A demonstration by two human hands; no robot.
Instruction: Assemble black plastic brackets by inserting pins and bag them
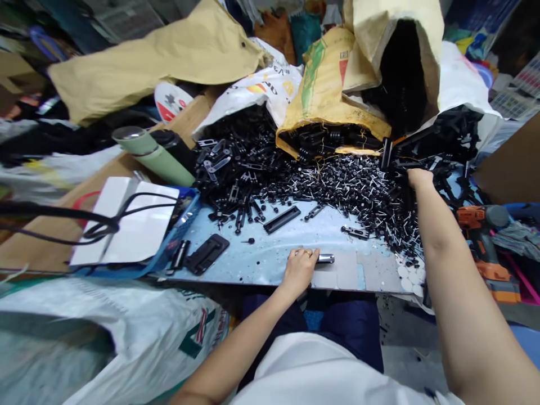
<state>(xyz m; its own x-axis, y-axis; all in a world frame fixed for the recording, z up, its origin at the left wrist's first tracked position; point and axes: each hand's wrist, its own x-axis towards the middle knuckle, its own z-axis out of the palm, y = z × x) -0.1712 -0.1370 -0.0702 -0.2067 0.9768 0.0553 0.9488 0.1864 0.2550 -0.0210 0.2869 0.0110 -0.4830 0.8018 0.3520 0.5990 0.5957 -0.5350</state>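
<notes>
The small metal pin [325, 259] lies at the near edge of the pale blue worktop [270, 256], its right end sticking out from under the left hand [300, 269], whose fingers are curled down over it and press it flat against the board; it looks slim, shiny and cylindrical, with a darker tip. To hold it well, I judge the hand should keep its weight low and steady so the pin cannot roll off the near edge. The right hand [418, 179] reaches far and to the right, buried to the knuckles in the heap of black plastic clips [439, 140]; whether its fingers are spread or pinching a piece I cannot tell, since the parts hide them. A sure pick there probably calls for lifting a single clip clear of the tangle, not dragging a cluster. Between the hands spreads a scatter of black rivets with silver stems [358, 185]. Left of centre lie a long black strip [282, 219] and a flat black bracket [206, 254]. Farther left stand a green flask [154, 154] and a blue basket [185, 216] holding white sheets. An orange cordless drill [485, 236] rests at the right, and yellow sacks [329, 84] spill parts at the far side
</notes>
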